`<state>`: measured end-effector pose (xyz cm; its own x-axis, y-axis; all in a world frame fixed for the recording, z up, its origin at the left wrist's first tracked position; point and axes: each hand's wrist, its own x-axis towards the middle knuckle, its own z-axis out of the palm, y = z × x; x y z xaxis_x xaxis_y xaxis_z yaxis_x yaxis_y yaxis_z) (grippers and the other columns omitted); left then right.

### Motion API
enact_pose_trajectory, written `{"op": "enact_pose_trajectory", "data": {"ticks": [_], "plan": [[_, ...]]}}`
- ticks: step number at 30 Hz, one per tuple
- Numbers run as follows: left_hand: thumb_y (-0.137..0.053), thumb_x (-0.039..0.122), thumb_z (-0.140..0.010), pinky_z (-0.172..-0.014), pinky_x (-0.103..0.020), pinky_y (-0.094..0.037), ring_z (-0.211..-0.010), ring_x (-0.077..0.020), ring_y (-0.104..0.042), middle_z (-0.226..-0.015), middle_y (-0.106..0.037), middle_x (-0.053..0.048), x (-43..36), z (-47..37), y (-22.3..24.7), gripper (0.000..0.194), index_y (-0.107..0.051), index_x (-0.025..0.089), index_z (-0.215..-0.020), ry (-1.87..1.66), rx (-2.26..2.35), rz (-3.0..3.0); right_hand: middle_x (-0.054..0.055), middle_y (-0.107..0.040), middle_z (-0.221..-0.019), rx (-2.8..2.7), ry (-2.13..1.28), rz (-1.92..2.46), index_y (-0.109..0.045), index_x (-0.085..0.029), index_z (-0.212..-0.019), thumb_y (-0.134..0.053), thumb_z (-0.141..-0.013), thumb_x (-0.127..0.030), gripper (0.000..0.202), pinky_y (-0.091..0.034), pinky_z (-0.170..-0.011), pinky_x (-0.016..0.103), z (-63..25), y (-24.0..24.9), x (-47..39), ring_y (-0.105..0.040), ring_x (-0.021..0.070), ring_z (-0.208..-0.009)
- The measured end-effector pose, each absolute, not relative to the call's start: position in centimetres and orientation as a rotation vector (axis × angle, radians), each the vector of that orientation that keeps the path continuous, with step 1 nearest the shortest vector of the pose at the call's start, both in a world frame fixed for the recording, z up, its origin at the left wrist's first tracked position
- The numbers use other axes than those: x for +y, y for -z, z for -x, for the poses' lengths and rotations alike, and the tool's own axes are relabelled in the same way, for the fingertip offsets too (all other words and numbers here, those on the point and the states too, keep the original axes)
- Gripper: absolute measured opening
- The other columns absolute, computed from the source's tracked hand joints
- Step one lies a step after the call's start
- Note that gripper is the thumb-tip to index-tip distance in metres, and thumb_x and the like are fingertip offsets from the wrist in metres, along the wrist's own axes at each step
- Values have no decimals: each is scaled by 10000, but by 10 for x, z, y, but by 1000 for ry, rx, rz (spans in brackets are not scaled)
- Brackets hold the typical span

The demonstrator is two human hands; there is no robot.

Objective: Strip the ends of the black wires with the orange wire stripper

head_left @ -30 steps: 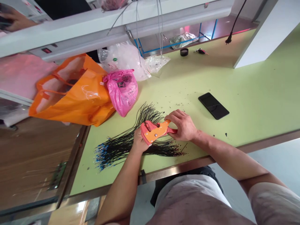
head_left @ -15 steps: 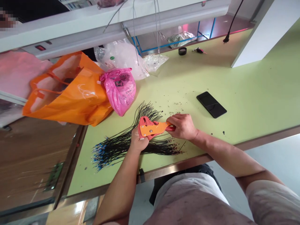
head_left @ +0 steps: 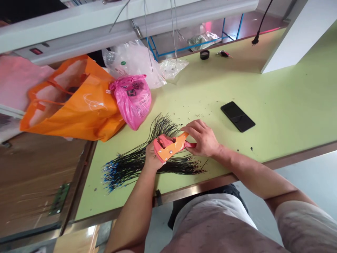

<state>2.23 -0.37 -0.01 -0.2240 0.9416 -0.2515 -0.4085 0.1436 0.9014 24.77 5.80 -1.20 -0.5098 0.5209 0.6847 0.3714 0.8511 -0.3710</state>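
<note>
My right hand (head_left: 202, 137) is wrapped round the handles of an orange and red wire stripper (head_left: 171, 149), with the handles spread apart. The stripper's head points left, tilted down, above the black wires. Right behind that head is my left hand (head_left: 152, 158), closed, its fingers mostly hidden by the tool. What it holds I cannot make out. Under both hands lies a bundle of black wires (head_left: 131, 162) with blue ends on the left and copper-coloured ends on the right. More black wires (head_left: 164, 123) fan out behind the stripper.
A black phone (head_left: 237, 116) lies to the right on the green tabletop (head_left: 284, 109). Small scraps (head_left: 201, 115) are scattered behind my right hand. At the left stand a pink plastic bag (head_left: 134, 102) and an orange bag (head_left: 86, 109). A white panel (head_left: 295, 38) rises at back right.
The stripper's handles have spread apart and its head has turned, dipping slightly lower left. My right hand has loosened and risen a little. My left hand has shifted slightly left.
</note>
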Motion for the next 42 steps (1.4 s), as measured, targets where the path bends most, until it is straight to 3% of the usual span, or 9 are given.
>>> {"op": "enact_pose_trajectory", "data": {"ticks": [14, 23, 30, 42], "plan": [[-904, 436, -629, -668, -462, -667, -763, -346, -785, -754, -782, -121, -4, -13, 0, 281, -743, 219, -706, -1320, 1139, -628, 133, -764, -1178, -2250, -326, 669, -725, -195, -1364, -696, -910, -367, 486, -584, -931, 466, -252, 6, 58, -647, 296, -1060], [-909, 481, -626, -678, -468, -651, -732, -334, -759, -737, -753, -114, -4, -10, 2, 329, -709, 229, -695, -1317, 1142, -634, 124, -771, -1168, -2267, -370, 695, -735, -198, -1358, -714, -860, -321, 513, -589, -950, 453, -252, 6, 57, -666, 288, -1061], [-929, 480, -564, -558, -395, -609, -581, -262, -693, -651, -726, -78, -5, -11, 5, 352, -696, 236, -665, -1368, 1139, -647, 137, -779, -1156, -2267, -379, 651, -737, -180, -1335, -687, -921, -392, 468, -596, -926, 456, -251, 3, 57, -671, 292, -1035], [-933, 497, -546, -628, -420, -615, -685, -304, -742, -700, -750, -96, -4, -16, 1, 372, -701, 235, -675, -1349, 1124, -613, 129, -772, -1156, -2274, -362, 676, -741, -202, -1350, -677, -948, -409, 457, -592, -928, 464, -252, 3, 57, -667, 293, -1045]]}}
